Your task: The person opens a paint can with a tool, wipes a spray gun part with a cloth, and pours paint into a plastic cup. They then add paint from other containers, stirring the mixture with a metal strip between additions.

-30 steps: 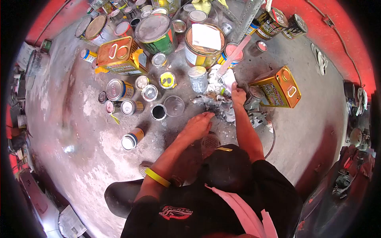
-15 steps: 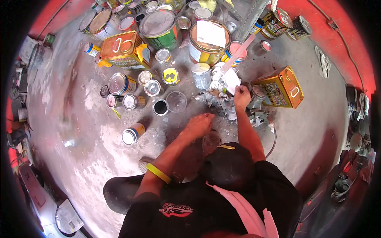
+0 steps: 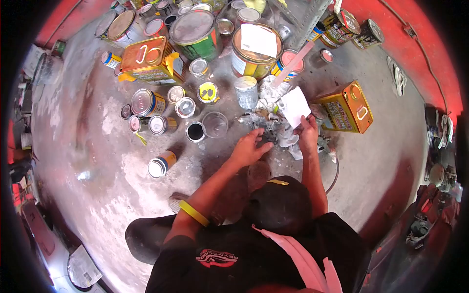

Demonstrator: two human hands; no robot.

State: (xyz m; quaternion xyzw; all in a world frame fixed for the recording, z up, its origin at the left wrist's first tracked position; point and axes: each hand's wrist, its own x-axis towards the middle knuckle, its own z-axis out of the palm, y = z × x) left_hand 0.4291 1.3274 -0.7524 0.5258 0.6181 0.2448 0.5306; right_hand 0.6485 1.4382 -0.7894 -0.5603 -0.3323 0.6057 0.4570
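Note:
A white sheet of paper (image 3: pixel 295 107) is pinched by its lower right corner in my right hand (image 3: pixel 308 134). It is held over a heap of crumpled, paint-stained rags and paper (image 3: pixel 266 119) on the floor. My left hand (image 3: pixel 250 149) hovers at the near left side of that heap, thumb and fingers apart, with nothing visible in it. A clear plastic cup (image 3: pixel 215 124) and an open can of black paint (image 3: pixel 195 132) stand to its left. Behind the heap is a grey paint-smeared container (image 3: pixel 246 94), and a pale pink stick (image 3: pixel 293 64) leans up out of the rags.
Several paint cans (image 3: pixel 141 102) crowd the left. A yellow can lies tilted (image 3: pixel 162 163) nearer me. Rectangular tins stand at left (image 3: pixel 155 63) and right (image 3: pixel 344 107). Large round cans (image 3: pixel 197 34) and a metal post (image 3: pixel 312 22) are behind. A hose (image 3: pixel 338 176) curves at right.
My right hand has drawn the white sheet up and to the right, off the rag heap, and turned it flatter to view. My left hand has spread its fingers and shifted slightly.

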